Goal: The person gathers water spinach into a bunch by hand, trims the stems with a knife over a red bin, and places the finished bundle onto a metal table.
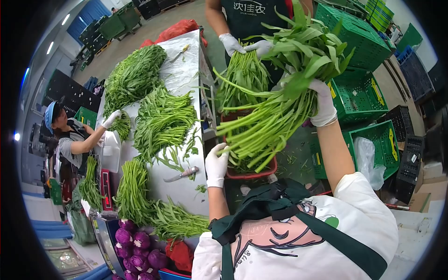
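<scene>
A large bunch of leafy water spinach (261,126) is held up in front of me, stems to the left and leaves to the upper right. My right hand (323,105), in a white glove, is closed around it below the leaves. My left hand (217,165), also gloved, is at the lower stem ends, its fingers closed together at a stem tip. Under the bunch is a red basket (254,175), partly covered by greens. On the metal table (184,151) to the left lie piles of water spinach (163,119) and a knife (182,174).
Across from me, a co-worker's gloved hands (245,45) hold another bunch. At the left, a person in a blue cap (50,114) reaches over the table beside a scale (106,189). Purple cabbages (135,249) are piled near front left. Green crates (359,95) stand at right.
</scene>
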A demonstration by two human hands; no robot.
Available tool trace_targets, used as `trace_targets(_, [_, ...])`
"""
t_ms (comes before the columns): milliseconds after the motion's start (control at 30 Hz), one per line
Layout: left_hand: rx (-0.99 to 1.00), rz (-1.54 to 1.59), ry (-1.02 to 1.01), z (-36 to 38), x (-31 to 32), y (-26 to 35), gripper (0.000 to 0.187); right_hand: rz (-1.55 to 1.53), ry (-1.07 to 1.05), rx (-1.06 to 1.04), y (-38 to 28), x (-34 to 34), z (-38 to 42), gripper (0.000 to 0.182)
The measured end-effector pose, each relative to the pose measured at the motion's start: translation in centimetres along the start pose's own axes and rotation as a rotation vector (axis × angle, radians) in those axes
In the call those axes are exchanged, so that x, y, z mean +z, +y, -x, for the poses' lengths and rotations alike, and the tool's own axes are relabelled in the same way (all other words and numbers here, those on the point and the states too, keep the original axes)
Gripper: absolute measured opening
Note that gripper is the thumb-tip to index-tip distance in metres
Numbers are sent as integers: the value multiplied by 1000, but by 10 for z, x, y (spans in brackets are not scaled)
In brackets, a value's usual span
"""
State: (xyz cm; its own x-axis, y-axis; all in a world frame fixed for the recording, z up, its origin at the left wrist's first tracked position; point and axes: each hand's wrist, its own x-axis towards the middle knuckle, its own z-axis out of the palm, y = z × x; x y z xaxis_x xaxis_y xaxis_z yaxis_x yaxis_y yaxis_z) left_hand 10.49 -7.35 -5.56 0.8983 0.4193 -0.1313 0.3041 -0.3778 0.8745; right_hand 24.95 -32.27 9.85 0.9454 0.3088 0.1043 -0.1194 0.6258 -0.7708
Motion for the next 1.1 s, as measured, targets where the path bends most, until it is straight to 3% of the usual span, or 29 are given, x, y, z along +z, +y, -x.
trace_targets(33, [51, 65, 114, -6, 0, -11, 33, 11, 1, 19, 2, -7, -1, 28])
trace_targets(67, [126, 116, 272, -15, 0, -26, 26, 21, 3, 37, 4, -12, -2, 28])
trace_targets(133, [250, 201, 391, -3, -22, 33, 19, 34, -9, 42, 5, -14, 0, 30])
trace_targets(167, [254, 505, 347, 0, -24, 52, 16, 37, -28, 32, 7, -10, 4, 31])
trace_targets(200, [304, 511, 260, 3, -28, 66, 15, 39, -49, 23, 8, -6, 5, 32])
trace_targets(333, [613, 95, -85, 1, -26, 99, 17, 121, -134, 131, 20, -17, -2, 59])
trace_targets(400, [444, 194, -204, 1, -16, 107, 22, 150, -210, 106, 28, -21, -6, 60])
trace_targets(467, [402, 315, -257, -4, -4, 103, 23, 160, -284, 85, 33, -20, -6, 59])
trace_targets(667, [450, 490, -192, -6, 20, 90, 18, 80, -324, 78, 39, -23, 2, 53])
trace_targets(733, [509, 372, -53, -5, 21, 92, 11, 92, -310, 81, 32, -18, 7, 53])
trace_targets(767, [508, 321, 38, -5, 23, 92, 10, 65, -141, 146, 31, -13, 6, 54])
trace_targets(833, [603, 114, 212, -6, 22, 92, 8, 320, -106, 39, 42, -35, 2, 54])
trace_targets(933, [532, -2, 256, -10, 23, 62, 10, 187, -143, -63, 33, -60, -5, 54])
trace_targets(1000, [451, -79, 206, -12, 26, 29, 12, -96, -29, -72, 2, -2, 14, 32])
trace_targets(1100, [283, -171, 132, -13, 21, -7, 17, -78, -68, -68, -3, -2, 17, 30])
